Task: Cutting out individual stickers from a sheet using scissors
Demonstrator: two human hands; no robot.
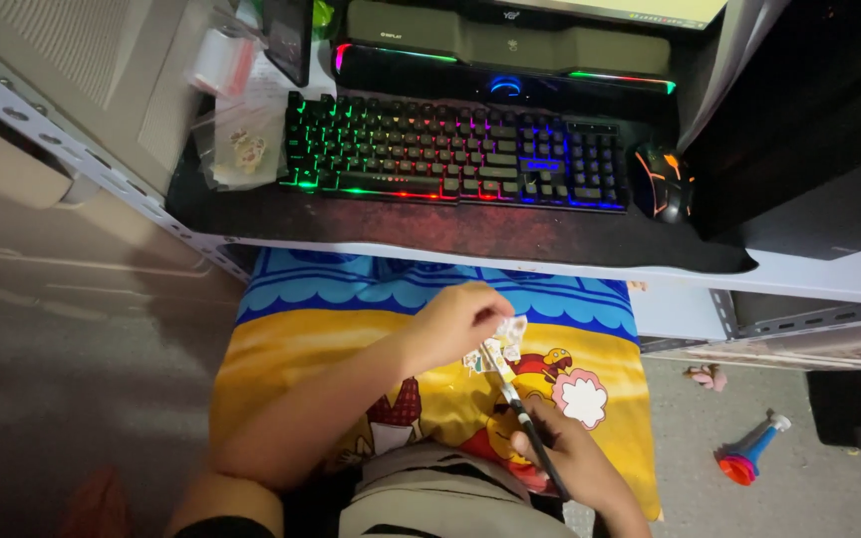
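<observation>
Left hand (455, 321): we pinch a small patterned piece (506, 339) over the cartoon cloth (590, 329) on our lap, steadying it.
Right hand (562, 443): fingers wrap a thin tool (515, 397), tip touching the piece.
Bench (799, 274): keyboard (450, 154) pushed back.

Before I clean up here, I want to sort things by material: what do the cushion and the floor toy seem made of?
Cushion: looks like woven fabric, matte, with a printed cartoon pattern and soft folds under the left hand. Floor toy: probably moulded plastic, smooth and slightly glossy, in solid red, blue and white; too small to be sure.
</observation>
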